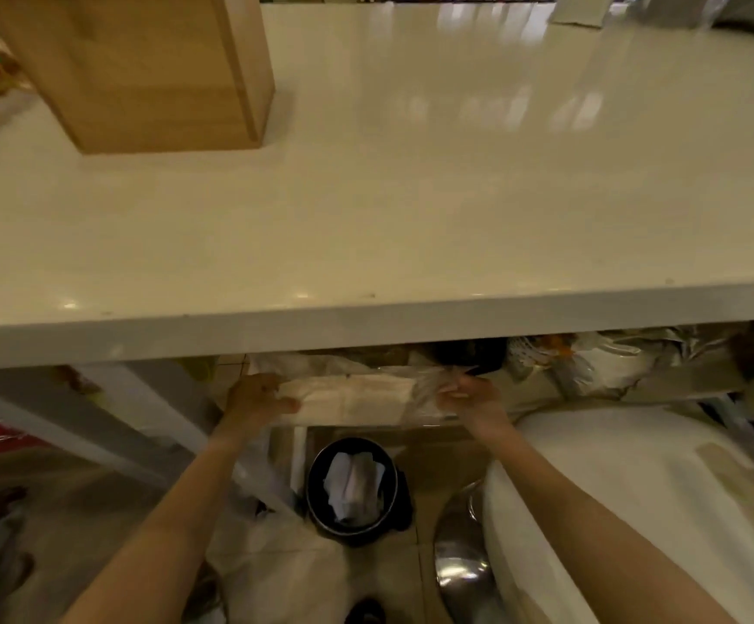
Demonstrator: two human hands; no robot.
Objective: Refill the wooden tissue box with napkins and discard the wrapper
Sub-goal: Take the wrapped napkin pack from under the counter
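One wooden tissue box (141, 69) stands upright on the white desk (411, 195) in the upper left of the frame, its top cut off by the frame edge, so what it holds cannot be told. Two bare hands reach in from the bottom of the frame, below the near edge of the desk. Between them, at lower centre, is one pack of napkins (352, 398), a flat white stack inside a clear plastic wrapper (429, 389). The left hand (258, 398) grips the left end of the pack, fingers (287, 404) wrapped around it with the thumb on the near side. The right hand (469, 398) pinches the crinkled wrapper at the right end, its fingers closed on the plastic. Directly below the pack, on the floor, sits one round black bin (352, 486), open at the top, with crumpled white paper or plastic inside it. A white plastic bag (285, 574) lies on the floor at the bottom centre, just left of the bin. At the right a large white rounded seat (636, 511) fills the lower right corner, with a shiny metal base (460, 565) beside it. More bags and wrapped goods, too blurred to count, lie under the desk at the right
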